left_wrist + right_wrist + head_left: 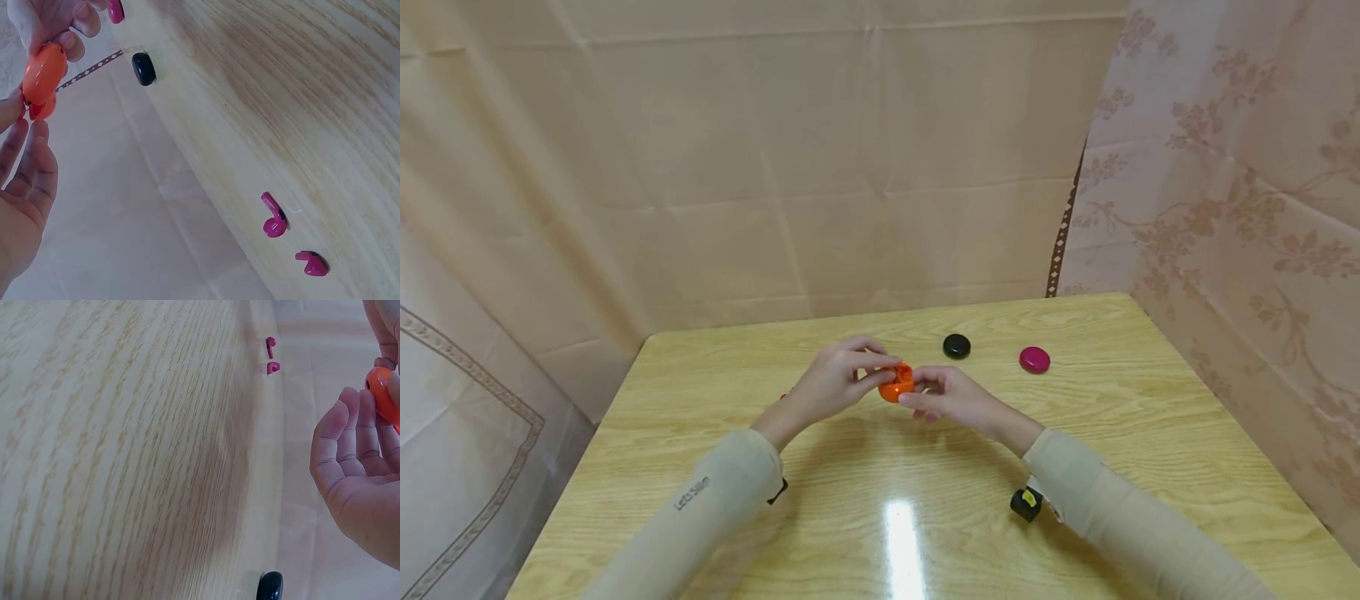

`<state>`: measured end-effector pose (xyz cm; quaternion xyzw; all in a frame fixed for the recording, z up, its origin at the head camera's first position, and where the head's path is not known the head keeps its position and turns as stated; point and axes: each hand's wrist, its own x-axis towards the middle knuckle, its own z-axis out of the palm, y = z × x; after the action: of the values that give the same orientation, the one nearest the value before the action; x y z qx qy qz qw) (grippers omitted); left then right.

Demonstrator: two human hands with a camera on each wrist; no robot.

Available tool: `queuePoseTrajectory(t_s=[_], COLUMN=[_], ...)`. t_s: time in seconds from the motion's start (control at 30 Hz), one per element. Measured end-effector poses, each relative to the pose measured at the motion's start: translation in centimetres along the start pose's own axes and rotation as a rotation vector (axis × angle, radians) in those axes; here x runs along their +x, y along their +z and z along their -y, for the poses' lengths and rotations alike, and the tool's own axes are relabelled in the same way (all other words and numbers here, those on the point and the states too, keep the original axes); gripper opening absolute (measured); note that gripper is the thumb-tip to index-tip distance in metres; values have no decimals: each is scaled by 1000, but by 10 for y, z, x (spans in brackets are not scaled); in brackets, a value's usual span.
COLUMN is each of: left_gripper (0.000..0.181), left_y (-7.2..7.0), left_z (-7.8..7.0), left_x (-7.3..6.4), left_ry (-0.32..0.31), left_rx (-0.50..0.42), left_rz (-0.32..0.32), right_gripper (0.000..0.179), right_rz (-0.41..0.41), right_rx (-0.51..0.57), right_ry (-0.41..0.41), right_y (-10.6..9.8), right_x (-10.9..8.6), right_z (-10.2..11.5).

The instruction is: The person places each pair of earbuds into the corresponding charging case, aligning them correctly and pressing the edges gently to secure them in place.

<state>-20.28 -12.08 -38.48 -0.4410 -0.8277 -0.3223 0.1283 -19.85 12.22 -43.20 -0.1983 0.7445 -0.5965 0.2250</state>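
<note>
An orange earbud case (897,391) with its lid up is held above the table between both hands. My right hand (958,402) grips the case from the right, thumb on its near side. At the left, my left hand (835,377) pinches at the case's open part with thumb and fingertips. Whether those fingertips hold the lid or an earbud inside cannot be told. In the left wrist view the glossy case (45,74) shows its rounded outside. The right wrist view catches only part of the case (379,394), at the frame's edge.
A black round case (957,346) and a magenta round case (1034,360) lie toward the table's far side. Two magenta earbuds, one (274,224) beside the other (314,265), lie near the far edge, left of the hands. Curtains (850,167) hang around the table (970,533).
</note>
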Motion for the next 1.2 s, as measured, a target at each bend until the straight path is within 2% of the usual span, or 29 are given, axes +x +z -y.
queuePoseTrajectory(t_s=[0.2,0.37,0.5,0.73,1.2], left_gripper=[22,23,23,22,21], left_y=[-4,-7,-8,-7,-4], left_z=[-2,-5,-6,-6,-6], left_x=[3,6,7,7,7], left_ry=[62,115,126,116,138], left_rx=[53,166,210,205,233], left_rz=[45,114,150,155,146], right_gripper=[43,41,40,39,37], right_rz=[0,-2,-4,5,5], right_rx=[-2,-9,-16,-14,-9], right_ry=[-3,-9,-9,-11,-12], right_y=[0,1,1,1,2], right_x=[1,0,-2,-3,-2], right_z=[-1,-3,-2,-1,1])
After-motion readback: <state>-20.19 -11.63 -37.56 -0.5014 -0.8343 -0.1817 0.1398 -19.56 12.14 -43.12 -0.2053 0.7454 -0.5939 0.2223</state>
